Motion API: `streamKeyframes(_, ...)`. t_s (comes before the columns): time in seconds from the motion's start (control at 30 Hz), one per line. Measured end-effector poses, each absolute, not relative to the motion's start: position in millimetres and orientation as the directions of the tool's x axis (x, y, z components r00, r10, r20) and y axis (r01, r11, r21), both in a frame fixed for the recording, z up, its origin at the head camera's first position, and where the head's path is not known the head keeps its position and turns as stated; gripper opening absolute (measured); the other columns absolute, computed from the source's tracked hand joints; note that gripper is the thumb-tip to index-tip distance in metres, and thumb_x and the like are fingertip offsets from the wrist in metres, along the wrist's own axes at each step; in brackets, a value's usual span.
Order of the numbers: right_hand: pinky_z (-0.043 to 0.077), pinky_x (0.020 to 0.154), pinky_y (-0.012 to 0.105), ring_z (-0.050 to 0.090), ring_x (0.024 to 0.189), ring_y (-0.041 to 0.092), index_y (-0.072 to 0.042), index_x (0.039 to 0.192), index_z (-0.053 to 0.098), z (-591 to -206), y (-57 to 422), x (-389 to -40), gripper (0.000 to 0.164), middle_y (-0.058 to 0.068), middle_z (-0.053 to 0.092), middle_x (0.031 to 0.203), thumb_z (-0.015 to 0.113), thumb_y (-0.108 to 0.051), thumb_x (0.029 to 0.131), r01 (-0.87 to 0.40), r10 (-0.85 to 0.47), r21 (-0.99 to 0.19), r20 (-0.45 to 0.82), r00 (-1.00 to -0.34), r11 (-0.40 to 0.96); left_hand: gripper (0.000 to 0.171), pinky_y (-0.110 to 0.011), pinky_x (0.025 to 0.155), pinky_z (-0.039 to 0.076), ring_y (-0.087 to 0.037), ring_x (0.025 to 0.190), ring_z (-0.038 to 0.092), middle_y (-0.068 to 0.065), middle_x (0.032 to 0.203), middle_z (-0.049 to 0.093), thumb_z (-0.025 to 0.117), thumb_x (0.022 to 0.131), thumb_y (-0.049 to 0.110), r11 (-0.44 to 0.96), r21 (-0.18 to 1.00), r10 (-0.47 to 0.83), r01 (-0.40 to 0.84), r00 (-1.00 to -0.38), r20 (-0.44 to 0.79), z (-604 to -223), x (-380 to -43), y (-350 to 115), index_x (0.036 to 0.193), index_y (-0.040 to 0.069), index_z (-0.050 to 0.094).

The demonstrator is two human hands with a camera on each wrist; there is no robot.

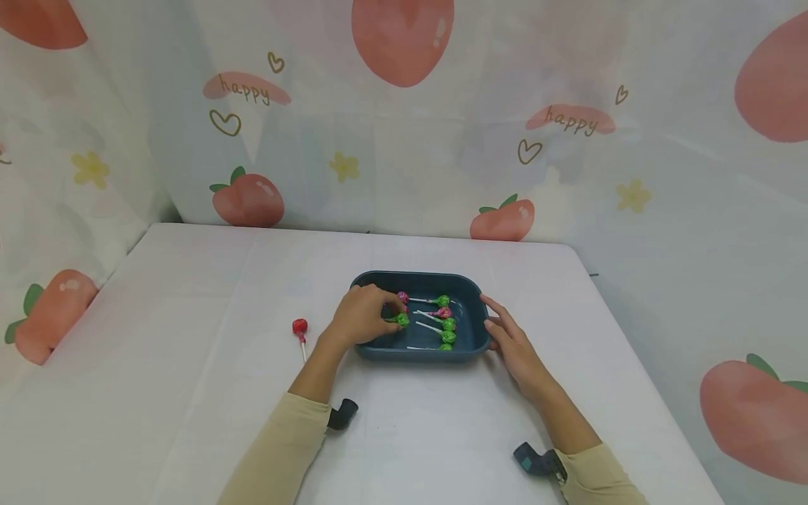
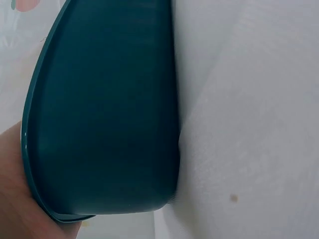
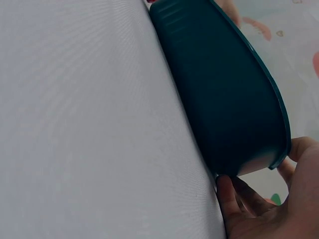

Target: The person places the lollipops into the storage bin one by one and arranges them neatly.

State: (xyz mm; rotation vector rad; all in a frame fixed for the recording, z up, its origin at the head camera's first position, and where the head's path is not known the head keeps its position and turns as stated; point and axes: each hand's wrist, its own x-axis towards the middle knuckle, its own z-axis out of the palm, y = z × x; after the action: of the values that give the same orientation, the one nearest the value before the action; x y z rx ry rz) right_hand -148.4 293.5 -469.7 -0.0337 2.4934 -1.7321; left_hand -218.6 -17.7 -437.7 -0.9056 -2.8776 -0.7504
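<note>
A dark teal plastic box (image 1: 416,355) with rounded corners stands on the white table. My left hand (image 1: 362,315) reaches over its left side and pinches a green-wrapped lollipop (image 1: 402,320) inside. Several more lollipops lie on the box floor to the right, among them a green one (image 1: 448,337) and a pink one (image 1: 444,313), mostly with white sticks pointing left. My right hand (image 1: 514,347) holds the box's right end. In the right wrist view, fingers (image 3: 299,147) touch the rim and others sit low by the base. The box wall hides the lollipops in both wrist views.
A red lollipop (image 1: 299,327) lies on the white tablecloth (image 1: 189,337) left of the box, near my left forearm. Behind the table hangs a cloth (image 1: 410,154) printed with peaches. Dark wrist cameras, one at the left sleeve (image 1: 343,414) and one at the right, hang above the table.
</note>
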Motion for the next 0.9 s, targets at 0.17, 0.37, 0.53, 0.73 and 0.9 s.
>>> streamKeyframes(0.17,0.045,0.093,0.019,0.045,0.136,0.036,-0.037,0.162,0.032,-469.2,293.0,-147.4,0.051,0.019,0.037,0.161,0.042,-0.040,0.112,0.039,-0.082,-0.940,-0.071,-0.994,0.340,0.022,-0.046,0.099,0.043,-0.017,0.104,0.063,0.009,0.100,0.076,0.089,0.084,0.026,0.733,0.405,0.529,0.547,-0.832,0.165,-440.5,-219.5,-16.2,0.105,0.022,0.082)
streamKeyframes(0.37,0.046,0.093,0.017,0.045,0.137,0.036,-0.036,0.162,0.032,-469.8,292.3,-148.0,0.051,0.019,0.037,0.160,0.043,-0.038,0.113,0.032,-0.088,-0.945,-0.064,-0.994,0.326,0.021,-0.045,0.100,0.042,-0.017,0.105,0.064,0.008,0.102,0.076,0.088,0.085,0.027,0.755,0.378,0.530,0.536,-0.838,0.130,-441.2,-219.5,-15.2,0.105,0.024,0.082)
streamKeyframes(0.53,0.046,0.093,0.017,0.045,0.138,0.035,-0.036,0.162,0.033,-470.5,292.0,-149.4,0.050,0.019,0.037,0.160,0.043,-0.037,0.113,0.017,-0.096,-0.949,-0.050,-0.994,0.315,0.024,-0.044,0.098,0.043,-0.018,0.106,0.066,0.005,0.104,0.076,0.089,0.085,0.028,0.770,0.357,0.520,0.529,-0.844,0.129,-439.5,-218.8,-14.7,0.107,0.022,0.082)
streamKeyframes(0.73,0.046,0.093,0.017,0.044,0.138,0.035,-0.037,0.162,0.033,-470.3,291.0,-148.4,0.051,0.019,0.037,0.161,0.043,-0.036,0.113,0.020,-0.101,-0.948,-0.055,-0.993,0.316,0.026,-0.044,0.099,0.043,-0.020,0.110,0.066,0.004,0.108,0.076,0.089,0.085,0.027,0.778,0.356,0.507,0.518,-0.852,0.133,-439.6,-218.5,-13.8,0.108,0.020,0.082)
streamKeyframes(0.9,0.046,0.092,0.020,0.046,0.134,0.035,-0.038,0.162,0.032,-468.4,289.8,-147.1,0.051,0.020,0.039,0.159,0.042,-0.036,0.113,0.025,-0.089,-0.944,-0.057,-0.994,0.329,0.025,-0.044,0.098,0.043,-0.019,0.110,0.066,0.004,0.106,0.076,0.090,0.083,0.024,0.766,0.376,0.506,0.521,-0.850,0.146,-439.5,-218.4,-13.3,0.106,0.020,0.082)
